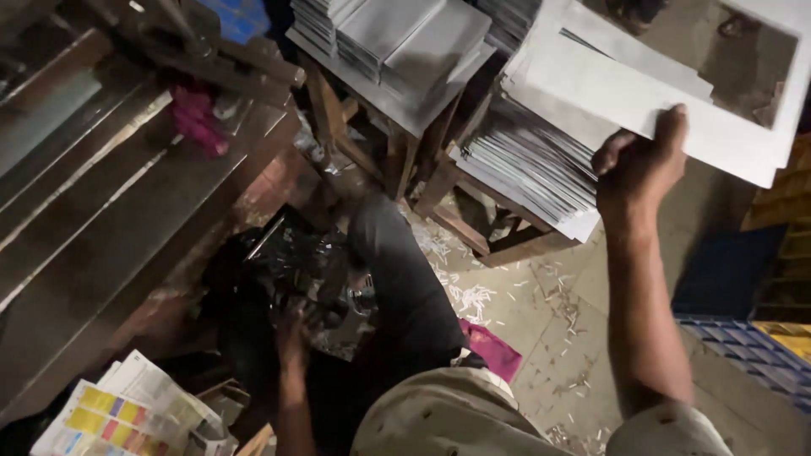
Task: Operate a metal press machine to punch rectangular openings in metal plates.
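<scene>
Item: white card sheet [676, 101] with cut-out window, far right, raised above the stack of sheets [532, 169]. Judged light, stiff, crease-prone; best gripped at an edge. Right hand [638, 165] pinched its near edge, fingers closed. Left hand [291, 333], low in shadow by dark machinery [287, 270]; finger spread undeterminable.

Below your hands you have a floor [541, 321] strewn with pale paper scraps (thickest near the wooden stool [397, 127]), a magenta cloth [492, 348], printed colour sheets [127, 414] lower left, and blue crates [752, 346] beside you.
</scene>
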